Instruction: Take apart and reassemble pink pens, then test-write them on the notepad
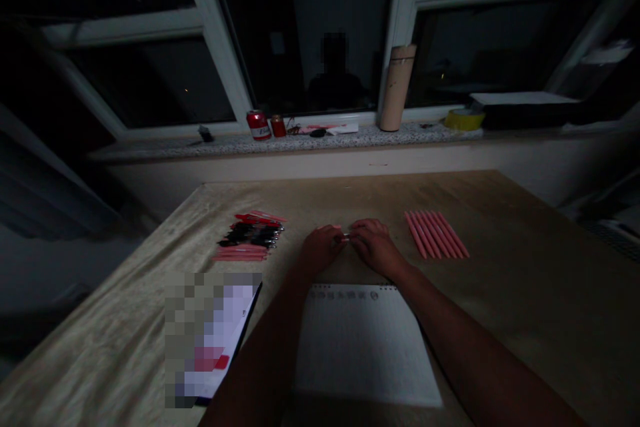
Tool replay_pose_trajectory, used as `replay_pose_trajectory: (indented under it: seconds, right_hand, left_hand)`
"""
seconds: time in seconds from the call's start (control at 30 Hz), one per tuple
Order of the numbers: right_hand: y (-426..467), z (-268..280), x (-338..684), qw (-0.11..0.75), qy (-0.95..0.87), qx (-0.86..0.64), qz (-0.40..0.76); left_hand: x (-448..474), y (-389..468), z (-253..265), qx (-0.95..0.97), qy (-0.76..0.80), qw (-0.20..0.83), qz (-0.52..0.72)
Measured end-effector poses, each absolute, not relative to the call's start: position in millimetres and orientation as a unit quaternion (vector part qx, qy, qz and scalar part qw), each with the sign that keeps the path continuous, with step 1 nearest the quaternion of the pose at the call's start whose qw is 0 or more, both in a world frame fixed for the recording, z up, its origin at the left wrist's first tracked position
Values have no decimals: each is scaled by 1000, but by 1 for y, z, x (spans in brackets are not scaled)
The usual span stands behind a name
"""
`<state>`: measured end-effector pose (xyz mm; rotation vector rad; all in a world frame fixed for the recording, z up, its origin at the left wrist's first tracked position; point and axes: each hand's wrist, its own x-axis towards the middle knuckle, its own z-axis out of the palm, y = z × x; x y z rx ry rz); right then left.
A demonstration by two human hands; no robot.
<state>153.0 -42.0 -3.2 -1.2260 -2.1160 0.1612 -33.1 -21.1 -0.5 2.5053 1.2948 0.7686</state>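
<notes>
Both hands meet above the top edge of the notebook, fingers bent inward. My left hand [323, 248] is closed around one end of a slim pen [345, 237], of which a short red and silvery piece shows between the hands. On the other end, my right hand [373, 241] has its fingertips closed. Most of the pen is hidden by the fingers. Left of the hands lies a pile of pens [250, 235], some pink, some black with silvery tips, some red. To the right, several pink pens [436, 235] lie side by side in a slanted row.
A spiral notebook [363, 347] lies open beneath my forearms, with small drawings along its top. At the left is a lit tablet or phone [225, 340], partly blurred out. The windowsill holds a red can [259, 125], a smaller red can [278, 125], a tall tumbler [398, 88] and yellow tape [464, 120].
</notes>
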Motion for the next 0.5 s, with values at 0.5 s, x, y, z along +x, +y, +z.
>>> replay_pose_trajectory:
  seconds: [0.5]
  right_hand:
    - [-45,3,153,344,-809,-473,65]
  left_hand:
    - [-33,-21,0,851,440,108,267]
